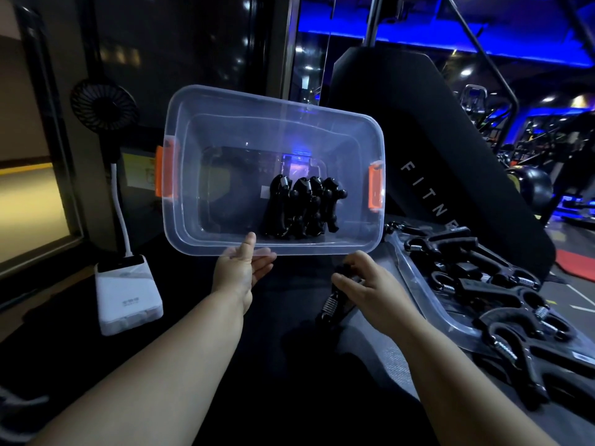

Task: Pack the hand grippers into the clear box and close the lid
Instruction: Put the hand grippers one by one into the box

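At frame centre the left hand (242, 272) grips the clear box (225, 175) by its near rim, thumb inside. Four hand grippers (302, 206) stand inside it. Just below-right, the right hand (370, 284) clasps another hand gripper (333, 304).

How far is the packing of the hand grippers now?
Done: a few black spring hand grippers stand inside the clear plastic box with orange latches. In hand: the right hand grips another gripper; the left hand holds the box rim. Left: more grippers lie on the clear lid, still off.
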The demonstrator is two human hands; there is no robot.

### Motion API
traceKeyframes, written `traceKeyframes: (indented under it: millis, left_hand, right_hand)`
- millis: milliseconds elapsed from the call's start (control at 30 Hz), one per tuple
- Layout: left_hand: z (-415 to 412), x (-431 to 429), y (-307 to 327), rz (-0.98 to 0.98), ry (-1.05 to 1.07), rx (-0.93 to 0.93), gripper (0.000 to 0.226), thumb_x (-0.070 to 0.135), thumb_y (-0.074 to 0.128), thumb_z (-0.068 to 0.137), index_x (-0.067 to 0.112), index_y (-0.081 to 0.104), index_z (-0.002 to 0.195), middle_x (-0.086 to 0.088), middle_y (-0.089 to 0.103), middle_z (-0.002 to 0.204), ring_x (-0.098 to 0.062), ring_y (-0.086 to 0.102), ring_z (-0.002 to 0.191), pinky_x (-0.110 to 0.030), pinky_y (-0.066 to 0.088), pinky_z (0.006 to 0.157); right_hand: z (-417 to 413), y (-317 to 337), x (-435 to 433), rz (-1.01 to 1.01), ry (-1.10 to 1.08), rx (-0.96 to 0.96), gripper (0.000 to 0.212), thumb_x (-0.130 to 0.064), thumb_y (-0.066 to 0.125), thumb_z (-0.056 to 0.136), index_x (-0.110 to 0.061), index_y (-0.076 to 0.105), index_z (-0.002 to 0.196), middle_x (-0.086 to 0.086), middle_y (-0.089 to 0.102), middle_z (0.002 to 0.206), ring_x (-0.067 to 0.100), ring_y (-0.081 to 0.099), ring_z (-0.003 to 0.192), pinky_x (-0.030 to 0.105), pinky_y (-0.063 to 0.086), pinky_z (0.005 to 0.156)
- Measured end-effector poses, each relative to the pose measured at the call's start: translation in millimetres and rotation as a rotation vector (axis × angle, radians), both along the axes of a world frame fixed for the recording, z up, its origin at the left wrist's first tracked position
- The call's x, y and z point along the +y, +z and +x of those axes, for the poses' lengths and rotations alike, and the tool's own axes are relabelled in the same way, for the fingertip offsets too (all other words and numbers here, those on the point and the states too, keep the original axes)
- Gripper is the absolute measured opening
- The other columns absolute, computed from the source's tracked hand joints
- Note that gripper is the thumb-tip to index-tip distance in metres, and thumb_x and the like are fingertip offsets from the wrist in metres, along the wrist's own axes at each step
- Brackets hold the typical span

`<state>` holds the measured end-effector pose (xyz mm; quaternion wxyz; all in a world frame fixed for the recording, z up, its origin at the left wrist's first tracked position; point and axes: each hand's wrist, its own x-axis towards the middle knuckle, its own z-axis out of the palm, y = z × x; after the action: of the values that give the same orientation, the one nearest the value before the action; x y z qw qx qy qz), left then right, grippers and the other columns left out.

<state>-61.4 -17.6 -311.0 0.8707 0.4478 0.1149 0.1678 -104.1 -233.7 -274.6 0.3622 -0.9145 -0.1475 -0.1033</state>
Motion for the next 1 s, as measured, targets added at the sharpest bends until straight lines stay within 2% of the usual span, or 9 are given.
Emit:
traceKeyframes:
  millis: [133,300,433,567,667,767,900,1000]
  left_hand:
    - [0,0,0,0.004,0.002,0.0,0.021,0.033,0.06,0.093,0.014,0.052,0.094,-0.009,0.07,0.076,-0.016,0.07,0.061,-0.028,0.058,0.062]
    - [-1,0,1,0.009,0.001,0.001,0.02,0.033,0.059,0.093,0.014,0.053,0.093,-0.009,0.07,0.075,-0.017,0.07,0.062,-0.029,0.058,0.064]
    - [-2,0,1,0.003,-0.002,0.005,0.022,0.032,0.06,0.093,0.012,0.053,0.096,-0.007,0.071,0.073,-0.017,0.071,0.062,-0.03,0.059,0.066]
    - [-3,0,1,0.0,-0.007,0.004,0.022,0.032,0.06,0.093,0.012,0.053,0.097,-0.007,0.071,0.073,-0.017,0.071,0.064,-0.03,0.059,0.067]
    - [-3,0,1,-0.001,-0.007,0.004,0.022,0.032,0.06,0.093,0.012,0.052,0.097,-0.007,0.071,0.073,-0.017,0.07,0.063,-0.031,0.059,0.068]
    - [-2,1,1,-0.003,-0.008,0.005,0.023,0.033,0.06,0.092,0.012,0.052,0.098,-0.008,0.071,0.074,-0.017,0.071,0.064,-0.03,0.059,0.068]
    - [-2,1,1,-0.007,-0.01,0.009,0.022,0.032,0.061,0.092,0.012,0.052,0.096,-0.008,0.071,0.074,-0.017,0.071,0.063,-0.03,0.059,0.067]
    - [-3,1,2,-0.006,-0.012,0.013,0.022,0.032,0.06,0.093,0.012,0.052,0.096,-0.009,0.071,0.075,-0.018,0.071,0.064,-0.03,0.059,0.067]
  right_hand:
    - [-8,5,3,-0.09,-0.016,0.04,0.018,-0.047,0.05,0.092,-0.03,0.046,0.099,-0.008,0.056,0.079,0.01,0.051,0.073,0.034,0.041,0.067]
    - [-11,12,7,-0.281,-0.097,-0.004,0.034,-0.06,0.039,0.092,-0.027,0.045,0.09,-0.011,0.052,0.078,0.005,0.047,0.07,0.028,0.035,0.058]
    - [-11,14,7,-0.321,-0.107,0.016,0.033,-0.056,0.05,0.09,-0.024,0.043,0.087,-0.01,0.046,0.082,0.009,0.044,0.07,0.025,0.032,0.056]
    - [-11,19,3,-0.334,-0.1,0.051,0.034,-0.049,0.064,0.084,-0.021,0.045,0.089,-0.009,0.045,0.086,0.003,0.042,0.067,0.022,0.031,0.055]
    - [-9,24,1,-0.381,-0.088,0.093,0.033,-0.05,0.065,0.083,-0.022,0.049,0.088,-0.007,0.045,0.1,0.008,0.049,0.073,0.024,0.038,0.059]
    - [-11,26,3,-0.423,-0.121,0.149,0.033,-0.051,0.063,0.084,-0.022,0.052,0.094,-0.004,0.039,0.113,0.012,0.053,0.078,0.025,0.041,0.062]
    - [-17,30,10,-0.442,-0.184,0.164,0.039,-0.051,0.059,0.087,-0.023,0.048,0.112,0.004,0.03,0.121,0.017,0.052,0.079,0.027,0.043,0.074]
    - [-19,33,13,-0.455,-0.216,0.209,0.046,-0.055,0.057,0.087,-0.026,0.046,0.12,0.005,0.03,0.114,0.013,0.052,0.07,0.025,0.042,0.063]
